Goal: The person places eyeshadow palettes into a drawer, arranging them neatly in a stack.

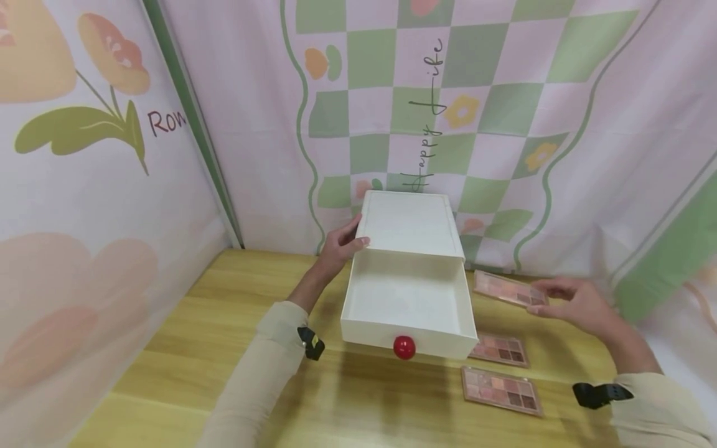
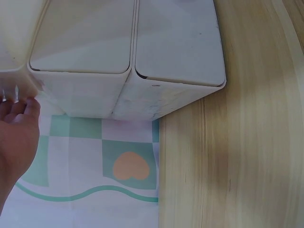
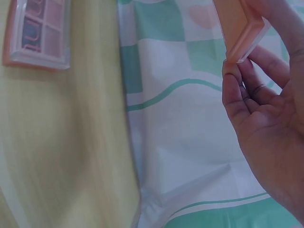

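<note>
A white drawer box (image 1: 411, 221) stands at the back of the table, its drawer (image 1: 411, 295) pulled out toward me and bare inside. A round red knob (image 1: 404, 347) sits on the drawer front. My left hand (image 1: 338, 249) grips the box's left side, thumb at the top edge; the left wrist view shows its fingers against the white box (image 2: 83, 42). To the right, my right hand (image 1: 579, 308) pinches the end of a pink eyeshadow palette (image 1: 504, 289). In the right wrist view, that palette (image 3: 233, 28) is raised and tilted, its edge between thumb and fingers.
Two more eyeshadow palettes lie right of the drawer: one (image 1: 504, 350) partly hidden behind its corner, another (image 1: 501, 391) nearer me. The wooden table (image 1: 185, 330) meets a patterned curtain (image 1: 252, 155) at the back and left.
</note>
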`<state>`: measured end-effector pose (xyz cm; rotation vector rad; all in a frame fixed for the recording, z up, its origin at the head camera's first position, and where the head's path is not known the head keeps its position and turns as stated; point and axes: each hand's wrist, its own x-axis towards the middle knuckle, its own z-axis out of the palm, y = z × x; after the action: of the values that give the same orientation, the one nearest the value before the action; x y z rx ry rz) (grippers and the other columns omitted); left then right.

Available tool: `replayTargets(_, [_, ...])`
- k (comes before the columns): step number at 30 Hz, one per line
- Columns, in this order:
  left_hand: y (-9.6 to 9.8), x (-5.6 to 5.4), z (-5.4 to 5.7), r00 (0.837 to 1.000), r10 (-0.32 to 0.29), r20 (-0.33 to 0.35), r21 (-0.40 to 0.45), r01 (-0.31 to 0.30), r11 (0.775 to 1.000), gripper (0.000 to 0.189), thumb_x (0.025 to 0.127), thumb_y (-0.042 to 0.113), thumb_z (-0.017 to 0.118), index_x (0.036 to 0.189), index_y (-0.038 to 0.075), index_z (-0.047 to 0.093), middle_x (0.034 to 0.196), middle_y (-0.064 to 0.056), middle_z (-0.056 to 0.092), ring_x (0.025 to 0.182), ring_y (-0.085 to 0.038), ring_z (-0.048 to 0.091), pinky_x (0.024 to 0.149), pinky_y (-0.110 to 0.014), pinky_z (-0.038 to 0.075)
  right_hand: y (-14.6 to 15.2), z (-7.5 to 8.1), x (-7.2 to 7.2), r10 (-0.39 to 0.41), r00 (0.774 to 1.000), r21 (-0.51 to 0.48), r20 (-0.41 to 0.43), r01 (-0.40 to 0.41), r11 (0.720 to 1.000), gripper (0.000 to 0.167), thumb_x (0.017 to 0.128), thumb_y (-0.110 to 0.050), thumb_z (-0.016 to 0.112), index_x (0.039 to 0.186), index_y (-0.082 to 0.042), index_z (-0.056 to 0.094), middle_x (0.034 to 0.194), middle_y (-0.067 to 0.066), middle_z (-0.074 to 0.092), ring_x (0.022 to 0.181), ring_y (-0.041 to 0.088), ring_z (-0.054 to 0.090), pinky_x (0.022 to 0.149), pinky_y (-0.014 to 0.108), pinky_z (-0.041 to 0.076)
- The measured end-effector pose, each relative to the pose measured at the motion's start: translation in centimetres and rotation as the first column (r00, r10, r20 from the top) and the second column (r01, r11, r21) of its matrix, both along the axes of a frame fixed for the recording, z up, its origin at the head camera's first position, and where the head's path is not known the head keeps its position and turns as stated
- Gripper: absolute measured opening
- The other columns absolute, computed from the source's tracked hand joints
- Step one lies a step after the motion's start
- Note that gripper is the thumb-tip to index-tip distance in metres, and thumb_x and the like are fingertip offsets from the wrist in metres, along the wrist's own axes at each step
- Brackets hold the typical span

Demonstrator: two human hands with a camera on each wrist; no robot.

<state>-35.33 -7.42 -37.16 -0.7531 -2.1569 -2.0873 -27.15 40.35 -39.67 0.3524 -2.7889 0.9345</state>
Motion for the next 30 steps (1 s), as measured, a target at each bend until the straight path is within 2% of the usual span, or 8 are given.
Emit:
replayTargets(4, [0.0,0.0,0.0,1.0,0.005,0.0,0.004,-0.005,1.0,0.072,0.095,0.016,0.058,0.158,0.0,0.027,0.168,-0.016,0.026,0.155,-0.031,0.031,0.127,-0.04,0.032,-0.3,0.7,0.3,-0.011,1.0,-0.011,0.0,0.011,1.0,0.054,0.077,-0.027,0.089,0.122,-0.002,0.07,0.108,-0.031,0.059,0.092,-0.026,0.047,0.076,0.001,0.045])
replayTargets(6, [0.0,0.0,-0.1,1.0,0.004,-0.001,0.007,-0.004,1.0,0.072,0.096,0.016,0.058,0.158,-0.001,0.027,0.168,-0.016,0.026,0.155,-0.031,0.031,0.128,-0.04,0.032,-0.5,1.1,0.5,-0.009,1.0,-0.018,0.006,0.01,1.0,0.055,0.078,-0.026,0.088,0.123,-0.001,0.069,0.105,-0.039,0.053,0.092,-0.026,0.047,0.075,0.001,0.045])
replayTargets(9, [0.0,0.1,-0.1,1.0,0.006,0.004,0.004,-0.006,1.0,0.072,0.096,0.017,0.058,0.158,-0.001,0.026,0.168,-0.017,0.026,0.156,-0.031,0.031,0.128,-0.04,0.031,-0.8,1.6,0.7,-0.012,1.0,-0.012,0.012,0.012,1.0,0.055,0.079,-0.026,0.088,0.124,-0.001,0.069,0.104,-0.039,0.053,0.092,-0.025,0.046,0.075,0.001,0.045])
replayTargets(14, [0.0,0.0,-0.1,1.0,0.01,0.01,-0.002,-0.01,1.0,0.073,0.095,0.019,0.057,0.158,-0.001,0.026,0.168,-0.017,0.026,0.156,-0.032,0.03,0.128,-0.041,0.031,-1.1,2.5,0.9,0.003,1.0,-0.002,0.023,-0.003,1.0,0.055,0.079,-0.024,0.087,0.125,0.001,0.068,0.105,-0.03,0.058,0.093,-0.025,0.045,0.075,0.003,0.046])
replayTargets(20, [0.0,-0.1,0.0,1.0,0.008,0.008,0.001,-0.008,1.0,0.074,0.094,0.019,0.058,0.158,-0.001,0.026,0.167,-0.018,0.027,0.155,-0.032,0.031,0.127,-0.041,0.032,-1.2,3.8,1.4,-0.012,0.999,0.006,0.037,0.012,1.0,0.057,0.08,-0.027,0.086,0.127,0.0,0.066,0.102,-0.034,0.054,0.092,-0.025,0.044,0.074,0.004,0.046])
replayTargets(25, [0.0,-0.1,0.0,1.0,-0.003,0.005,0.002,0.003,1.0,0.073,0.095,0.019,0.057,0.158,-0.001,0.025,0.168,-0.017,0.025,0.156,-0.032,0.029,0.127,-0.042,0.031,-1.3,4.8,1.9,-0.017,0.999,0.01,0.04,0.016,1.0,0.06,0.079,-0.026,0.087,0.129,0.0,0.065,0.104,-0.031,0.055,0.092,-0.025,0.044,0.074,0.004,0.045])
replayTargets(30, [0.0,-0.1,-0.1,1.0,-0.003,0.01,-0.012,0.003,1.0,0.073,0.095,0.02,0.057,0.158,0.001,0.025,0.169,-0.015,0.025,0.156,-0.031,0.03,0.127,-0.042,0.032,-1.4,5.5,2.4,-0.01,0.999,-0.024,0.034,0.011,1.0,0.059,0.079,-0.022,0.087,0.129,-0.001,0.064,0.101,-0.031,0.057,0.092,-0.019,0.05,0.073,0.005,0.046])
